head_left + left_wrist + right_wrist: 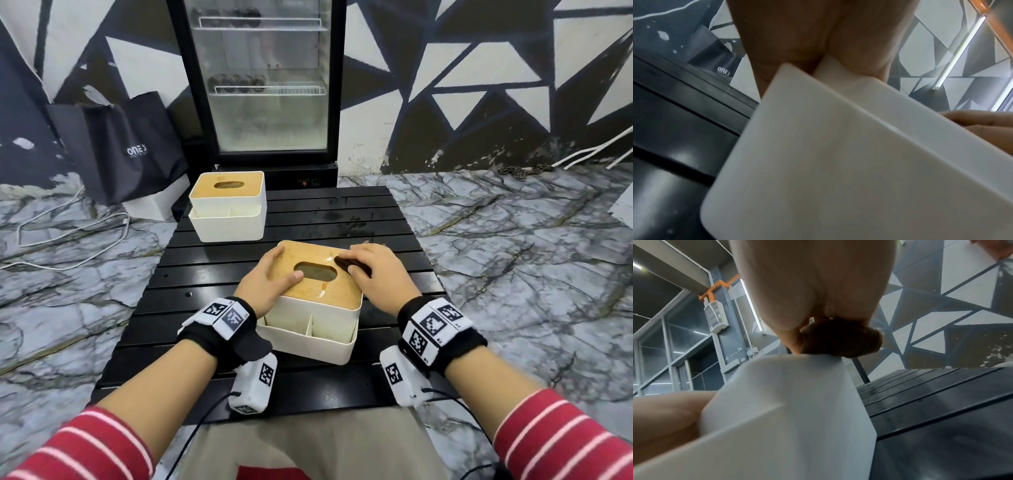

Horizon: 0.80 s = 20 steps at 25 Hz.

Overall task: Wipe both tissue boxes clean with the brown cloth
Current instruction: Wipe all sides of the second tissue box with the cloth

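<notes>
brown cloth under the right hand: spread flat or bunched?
Bunched. The brown cloth shows as a compact wad under the right hand, pressed on the near tissue box lid.

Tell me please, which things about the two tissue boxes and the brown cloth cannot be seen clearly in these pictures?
- brown cloth: mostly hidden under the right hand in the head view; only a bunched lump in the right wrist view.
- near tissue box: contents of its oval slot too dark; the left hand covers the lid's left edge.
- far tissue box: back and far sides hidden; any dirt too small to tell.
</notes>
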Tool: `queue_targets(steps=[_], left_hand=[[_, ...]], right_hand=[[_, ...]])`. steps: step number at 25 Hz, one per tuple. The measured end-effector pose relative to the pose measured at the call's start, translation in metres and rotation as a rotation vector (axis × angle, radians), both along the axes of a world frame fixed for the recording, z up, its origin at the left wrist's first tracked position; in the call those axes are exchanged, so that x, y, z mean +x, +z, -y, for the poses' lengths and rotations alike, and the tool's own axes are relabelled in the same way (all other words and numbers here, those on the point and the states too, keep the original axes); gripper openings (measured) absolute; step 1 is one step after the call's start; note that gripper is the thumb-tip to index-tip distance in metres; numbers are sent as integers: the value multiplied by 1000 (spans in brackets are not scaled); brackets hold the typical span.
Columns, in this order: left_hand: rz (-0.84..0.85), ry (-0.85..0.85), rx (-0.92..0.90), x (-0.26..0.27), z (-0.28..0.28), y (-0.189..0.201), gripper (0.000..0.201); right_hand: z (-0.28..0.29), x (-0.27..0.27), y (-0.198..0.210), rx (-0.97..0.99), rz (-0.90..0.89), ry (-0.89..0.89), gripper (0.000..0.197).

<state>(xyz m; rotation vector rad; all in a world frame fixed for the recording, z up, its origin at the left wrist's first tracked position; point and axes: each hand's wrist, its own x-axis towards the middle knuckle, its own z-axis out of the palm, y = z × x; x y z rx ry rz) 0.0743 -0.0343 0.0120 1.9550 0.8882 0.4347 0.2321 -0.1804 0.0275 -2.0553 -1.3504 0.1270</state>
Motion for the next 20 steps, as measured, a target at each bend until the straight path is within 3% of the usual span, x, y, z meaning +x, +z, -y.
queue_targets(steps=[4,7,13,20], left_hand=[[38,21,-35,3,0,-6,68],[50,-8,-62,3,-1,-4,68],[5,-57,-56,-1,1,-1,68],[6,-49,-25,-1,1,-3,66]], right_hand=[[17,-26,-23,48,111,110,27],[21,-21,-26,52,94,164,28],[-5,9,-19,65,16,48,27],[26,-37,-37,223,34,111,28]])
